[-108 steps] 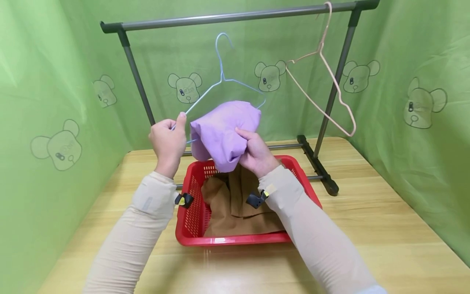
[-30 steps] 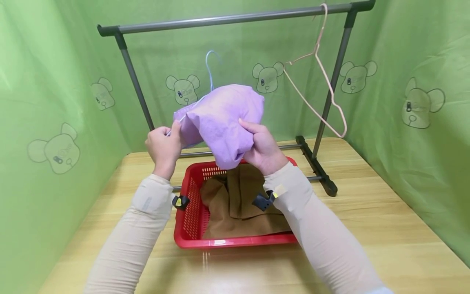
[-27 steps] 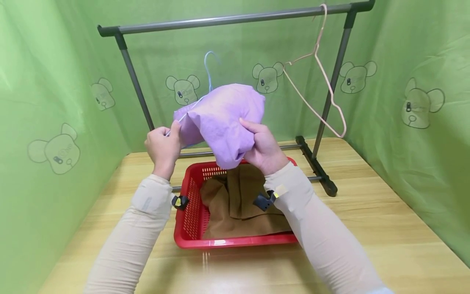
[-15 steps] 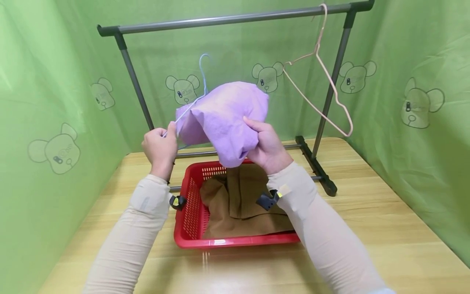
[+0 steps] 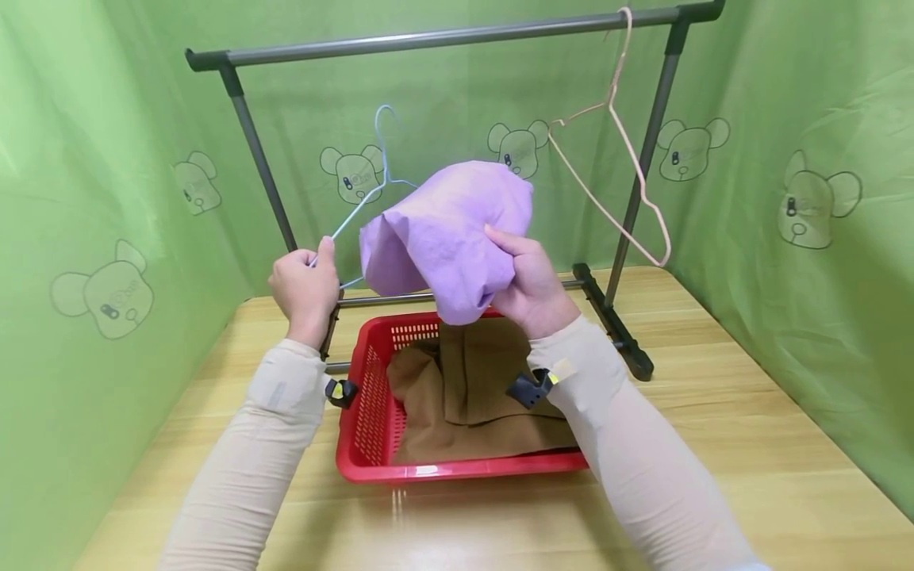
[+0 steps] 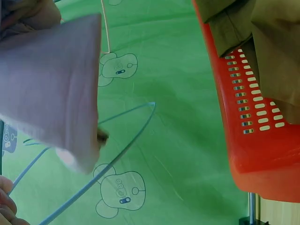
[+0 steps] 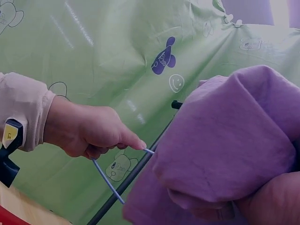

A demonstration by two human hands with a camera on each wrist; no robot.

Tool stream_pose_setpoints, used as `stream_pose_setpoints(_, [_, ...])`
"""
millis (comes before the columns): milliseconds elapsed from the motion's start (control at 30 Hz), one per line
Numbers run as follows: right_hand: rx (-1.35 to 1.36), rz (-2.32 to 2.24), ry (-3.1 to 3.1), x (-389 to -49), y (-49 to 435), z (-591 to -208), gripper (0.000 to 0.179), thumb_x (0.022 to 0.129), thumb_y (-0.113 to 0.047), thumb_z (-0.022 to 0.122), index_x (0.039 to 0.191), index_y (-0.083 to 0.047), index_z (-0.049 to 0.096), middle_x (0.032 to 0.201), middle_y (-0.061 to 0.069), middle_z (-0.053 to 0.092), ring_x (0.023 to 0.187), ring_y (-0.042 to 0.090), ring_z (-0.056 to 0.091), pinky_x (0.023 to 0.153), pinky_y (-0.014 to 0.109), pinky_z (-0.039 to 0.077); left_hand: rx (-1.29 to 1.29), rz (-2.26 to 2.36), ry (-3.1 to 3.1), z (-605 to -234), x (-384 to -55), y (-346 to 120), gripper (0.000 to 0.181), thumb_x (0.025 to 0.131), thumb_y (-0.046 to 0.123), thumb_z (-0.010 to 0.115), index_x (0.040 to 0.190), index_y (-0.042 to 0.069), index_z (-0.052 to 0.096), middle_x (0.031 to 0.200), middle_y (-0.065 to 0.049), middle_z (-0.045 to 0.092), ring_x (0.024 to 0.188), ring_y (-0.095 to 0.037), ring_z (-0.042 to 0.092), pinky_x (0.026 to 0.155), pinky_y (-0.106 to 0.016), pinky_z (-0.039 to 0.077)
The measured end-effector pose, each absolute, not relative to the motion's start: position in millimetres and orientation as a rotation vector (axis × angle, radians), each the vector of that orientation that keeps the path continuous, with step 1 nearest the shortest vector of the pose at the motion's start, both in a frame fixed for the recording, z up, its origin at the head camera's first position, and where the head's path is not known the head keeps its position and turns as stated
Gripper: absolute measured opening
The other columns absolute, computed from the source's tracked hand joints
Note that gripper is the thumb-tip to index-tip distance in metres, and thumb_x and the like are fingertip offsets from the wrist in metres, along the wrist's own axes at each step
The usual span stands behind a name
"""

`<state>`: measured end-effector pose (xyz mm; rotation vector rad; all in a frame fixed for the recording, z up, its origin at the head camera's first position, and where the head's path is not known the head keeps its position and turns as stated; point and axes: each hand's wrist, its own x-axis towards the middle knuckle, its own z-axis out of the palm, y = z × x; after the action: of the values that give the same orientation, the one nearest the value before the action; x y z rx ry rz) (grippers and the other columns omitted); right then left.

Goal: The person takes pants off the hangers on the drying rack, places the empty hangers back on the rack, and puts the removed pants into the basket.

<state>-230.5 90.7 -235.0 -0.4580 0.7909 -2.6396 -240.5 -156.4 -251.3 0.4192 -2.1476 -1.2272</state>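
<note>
In the head view my left hand (image 5: 305, 285) grips one arm of a light blue wire hanger (image 5: 350, 220), thumb along the wire. The hanger's hook points up, and its far side runs behind or into a lilac cloth garment (image 5: 457, 230). My right hand (image 5: 534, 287) pinches that bunched garment, thumb in front and fingers beneath. One end of the hanger (image 6: 124, 153) shows bare in the left wrist view, beside the folded garment (image 6: 51, 84). From the right wrist, the garment (image 7: 229, 145) hides much of the hanger.
A red perforated basket (image 5: 493, 469) on the wooden table (image 5: 250, 444) holds a brown garment (image 5: 464, 440), below my hands. Behind stands a grey rack (image 5: 428, 38), with a pink hanger (image 5: 618, 67) on its bar at the right. Green curtains (image 5: 93, 198) enclose the table.
Over the last second the blue hanger has slid left with my left hand, while my right hand has carried the garment right. More of the hanger's left arm now shows outside the cloth.
</note>
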Motion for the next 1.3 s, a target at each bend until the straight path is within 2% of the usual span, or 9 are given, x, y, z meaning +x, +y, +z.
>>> stream_pose_setpoints(200, [-0.457, -2.641, 0.752, -230, 94, -234, 0.013, 0.102, -0.01, 0.038, 0.106, -0.002, 0.047, 0.092, 0.009, 0.059, 0.078, 0.02, 0.061, 0.073, 0.027, 0.051, 0.417, -1.237, -2.157, -250, -241, -155, 0.042, 0.095, 0.042, 0.058, 0.064, 0.013, 0.054, 0.06, -0.001, 0.052, 0.075, -0.026, 0.051, 0.081, -0.037, 0.041])
stream_pose_setpoints(500, [-0.453, -2.64, 0.756, -229, 97, -238, 0.015, 0.102, -0.008, 0.039, 0.102, 0.0, 0.051, 0.09, 0.01, 0.06, 0.076, 0.02, 0.062, 0.071, 0.027, 0.051, 0.429, -1.276, -2.082, -248, -241, -161, 0.042, 0.095, 0.039, 0.06, 0.061, 0.014, 0.053, 0.054, 0.002, 0.047, 0.063, -0.021, 0.046, 0.065, -0.028, 0.035])
stream_pose_setpoints(967, [-0.397, -2.612, 0.755, -227, 97, -249, 0.012, 0.103, -0.008, 0.035, 0.106, -0.001, 0.045, 0.089, 0.009, 0.058, 0.071, 0.018, 0.061, 0.066, 0.025, 0.052, 0.45, -1.277, -2.083, -244, -240, -163, 0.041, 0.095, 0.041, 0.058, 0.063, 0.016, 0.053, 0.056, 0.002, 0.048, 0.064, -0.019, 0.046, 0.067, -0.028, 0.035])
stream_pose_setpoints(1300, [-0.34, -2.602, 0.804, -225, 93, -256, 0.012, 0.103, -0.009, 0.034, 0.112, -0.004, 0.04, 0.094, 0.008, 0.056, 0.073, 0.017, 0.06, 0.069, 0.025, 0.051, 0.443, -1.276, -2.081, -242, -241, -164, 0.041, 0.095, 0.041, 0.058, 0.063, 0.016, 0.053, 0.057, 0.002, 0.048, 0.065, -0.019, 0.047, 0.07, -0.028, 0.035])
